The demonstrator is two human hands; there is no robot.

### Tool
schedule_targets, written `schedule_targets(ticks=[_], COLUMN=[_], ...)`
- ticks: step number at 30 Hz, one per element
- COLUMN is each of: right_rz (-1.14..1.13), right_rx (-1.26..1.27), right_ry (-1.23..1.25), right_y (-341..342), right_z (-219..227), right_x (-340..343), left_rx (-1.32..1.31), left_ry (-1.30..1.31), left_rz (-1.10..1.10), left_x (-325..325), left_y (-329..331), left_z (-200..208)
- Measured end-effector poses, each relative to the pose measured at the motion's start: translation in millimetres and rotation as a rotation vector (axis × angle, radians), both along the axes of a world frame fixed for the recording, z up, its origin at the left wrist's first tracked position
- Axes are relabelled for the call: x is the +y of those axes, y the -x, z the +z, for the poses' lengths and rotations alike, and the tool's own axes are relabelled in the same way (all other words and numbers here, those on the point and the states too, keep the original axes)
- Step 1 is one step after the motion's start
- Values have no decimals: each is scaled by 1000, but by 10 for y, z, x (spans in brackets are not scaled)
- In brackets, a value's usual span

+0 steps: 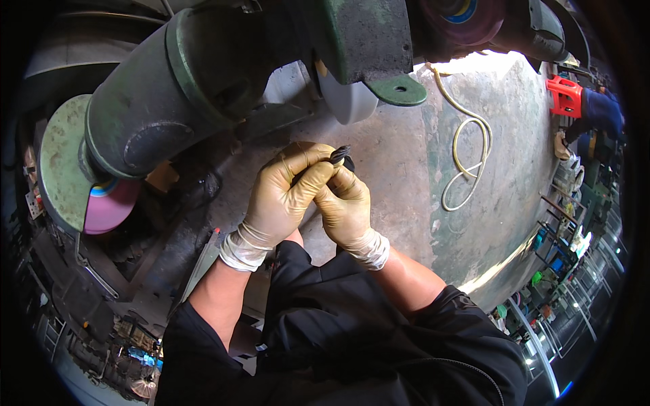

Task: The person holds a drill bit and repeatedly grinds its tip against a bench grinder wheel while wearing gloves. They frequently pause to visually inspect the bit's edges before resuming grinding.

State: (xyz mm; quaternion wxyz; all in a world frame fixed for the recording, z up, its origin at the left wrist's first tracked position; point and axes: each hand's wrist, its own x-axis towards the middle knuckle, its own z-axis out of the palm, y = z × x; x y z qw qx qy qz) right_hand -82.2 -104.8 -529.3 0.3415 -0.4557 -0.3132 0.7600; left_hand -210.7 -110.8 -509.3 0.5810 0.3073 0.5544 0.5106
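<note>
In front of my body, both hands meet in thin, yellow-stained gloves. A short dark drill bit (340,154) with spiral flutes sticks up between the fingertips. My left hand (276,196) is closed, its thumb and forefinger pinching the bit. Pressed against it from the right, my right hand (347,206) is also closed, with fingers curled around the bit's lower part, which they mostly hide. Just beyond the fingertips is a pale grinding wheel (349,101) under the green grinder housing (369,40); the bit is apart from it.
A green grinder body (145,101) with a pink wheel (112,206) stands at left. Another pink wheel (467,24) is at the top. A pale hose (467,149) lies looped on the concrete floor. At far right, a person sits by a red stool (565,96).
</note>
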Motion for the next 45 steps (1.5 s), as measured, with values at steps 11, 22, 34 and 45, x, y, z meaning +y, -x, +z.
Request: schedule_targets(ticks=[11,22,34,45], right_rz=[206,126,103,76], right_rx=[-328,-219,-202,-153], right_ry=[-413,-365,-403,-349], right_y=[12,116,191,211], right_z=[-81,-179,-194,-219], right_x=[180,187,244,234], left_rx=[31,183,312,402], left_ry=[40,10,-53,-82], left_rz=[158,82,118,92], left_x=[98,155,228,260], left_y=[-43,34,63,86], left_z=[10,-6,-47,-35])
